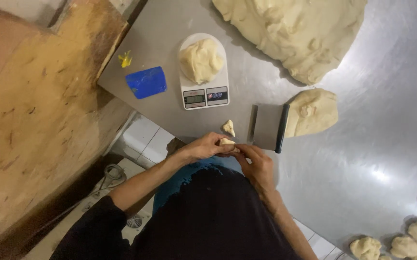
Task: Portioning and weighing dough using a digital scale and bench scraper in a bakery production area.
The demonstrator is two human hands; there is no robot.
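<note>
Pale dough scrap [227,142] pinched between left hand [203,147] and right hand [256,163]; may drop off the table edge [189,137] just below.

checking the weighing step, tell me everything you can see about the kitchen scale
The kitchen scale is a small white digital one, flat, with a round-ended platform and a front panel carrying a small display and buttons. It sits on the steel table, right of a blue scraper. A rough lump of pale dough rests on its platform. Neither hand touches it.
</note>
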